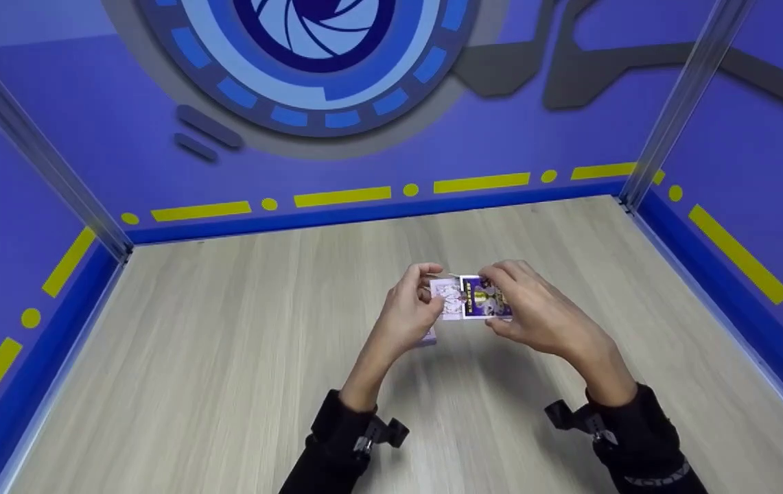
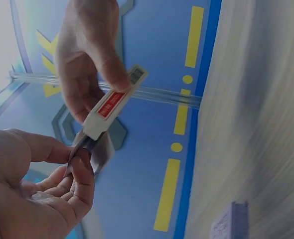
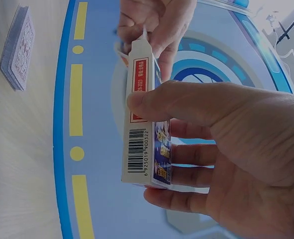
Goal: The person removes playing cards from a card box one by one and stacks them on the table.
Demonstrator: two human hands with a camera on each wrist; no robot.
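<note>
My right hand (image 1: pixel 545 312) grips a small card box (image 3: pixel 139 127), white on its narrow side with a red label and a barcode. Its broad face, purple and yellow, shows in the head view. At the box's end, my left hand (image 1: pixel 408 309) pinches a thin piece with a pale pink pattern (image 1: pixel 451 298), which looks like a playing card. How far that piece reaches into the box is hidden, and whether it is one card or several I cannot tell. A stack of playing cards (image 3: pixel 20 52) lies on the table, mostly behind my left hand in the head view.
Both hands are above a light wood-grain table (image 1: pixel 226 357). Blue printed panels (image 1: pixel 336 171) with yellow marks stand at the back and both sides, joined by clear corner posts (image 1: pixel 672 96). Each sleeve carries a black wrist mount (image 1: pixel 391 432).
</note>
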